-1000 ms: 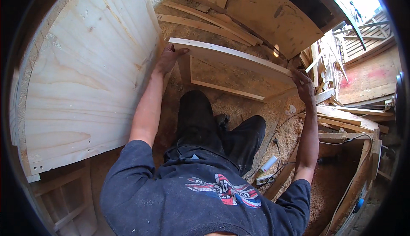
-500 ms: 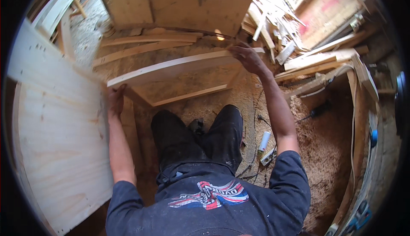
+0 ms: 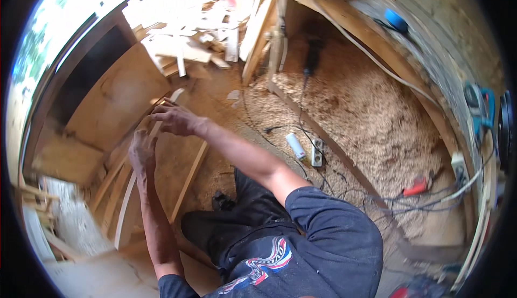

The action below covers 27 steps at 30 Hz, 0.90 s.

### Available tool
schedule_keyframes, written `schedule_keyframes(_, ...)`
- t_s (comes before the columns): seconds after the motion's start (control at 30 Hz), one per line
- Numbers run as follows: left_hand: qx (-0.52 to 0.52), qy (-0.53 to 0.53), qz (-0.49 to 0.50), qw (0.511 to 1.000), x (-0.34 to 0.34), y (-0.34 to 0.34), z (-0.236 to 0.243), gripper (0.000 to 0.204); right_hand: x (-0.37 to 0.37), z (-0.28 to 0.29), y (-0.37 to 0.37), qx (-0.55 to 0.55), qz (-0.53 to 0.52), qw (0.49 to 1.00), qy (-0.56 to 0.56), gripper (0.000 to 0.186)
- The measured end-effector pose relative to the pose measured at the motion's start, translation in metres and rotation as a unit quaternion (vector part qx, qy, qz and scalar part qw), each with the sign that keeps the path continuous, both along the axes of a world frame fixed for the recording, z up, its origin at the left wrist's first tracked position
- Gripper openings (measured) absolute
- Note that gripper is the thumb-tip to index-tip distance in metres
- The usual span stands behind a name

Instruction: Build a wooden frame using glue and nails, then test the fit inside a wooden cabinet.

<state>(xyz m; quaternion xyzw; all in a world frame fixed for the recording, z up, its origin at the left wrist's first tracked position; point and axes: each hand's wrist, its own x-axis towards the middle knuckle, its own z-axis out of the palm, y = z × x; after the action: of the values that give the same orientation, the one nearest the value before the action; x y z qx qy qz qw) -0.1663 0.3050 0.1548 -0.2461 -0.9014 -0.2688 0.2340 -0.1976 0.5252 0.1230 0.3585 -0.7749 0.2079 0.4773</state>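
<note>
A pale wooden frame [image 3: 125, 210] stands in front of my knees, its upper strip running away from me and its lower strip [image 3: 189, 181] lying nearer my leg. Both my hands are at the far end of the upper strip. My right hand [image 3: 180, 120] has its fingers closed over the frame's far corner. Just nearer, my left hand [image 3: 142, 155] is closed about the same strip, its fingers pointing up and partly blurred.
Behind the frame stands a wooden panel [image 3: 123, 85]. Offcuts [image 3: 188, 50] are heaped beyond. To the right lie sawdust and shavings [image 3: 366, 109], a white cylinder [image 3: 295, 146], a power strip [image 3: 317, 153], tangled cables, and a blue power tool [image 3: 479, 104]. A pale board [image 3: 107, 274] is at lower left.
My view has swung to the right. My left hand has left the frame's left corner and moved along to the far end, close beside my right hand, which stays at its corner.
</note>
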Motion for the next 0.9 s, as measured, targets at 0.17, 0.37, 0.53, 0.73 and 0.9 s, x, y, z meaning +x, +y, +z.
schedule_keyframes(0.17,0.035,-0.037,0.005,0.999,-0.036,0.021,-0.027,0.034,0.025,-0.015,0.086,-0.251,-0.071,0.961,-0.097,0.029)
schedule_keyframes(0.37,0.021,0.023,0.002,1.0,-0.013,0.048,-0.039,0.021,-0.011,-0.064,0.148,-0.249,-0.184,0.898,-0.311,0.062)
schedule_keyframes(0.53,-0.015,0.04,-0.034,0.999,0.003,0.042,-0.034,0.018,-0.021,-0.078,0.117,-0.29,0.025,0.865,-0.41,0.038)
schedule_keyframes(0.73,0.037,-0.031,-0.045,0.998,0.015,0.001,-0.033,0.017,0.035,-0.059,0.079,-0.301,0.036,0.869,-0.391,0.033)
schedule_keyframes(0.9,0.085,-0.087,-0.048,0.991,0.033,-0.012,-0.026,0.022,0.058,-0.065,0.067,-0.306,0.028,0.871,-0.382,0.034)
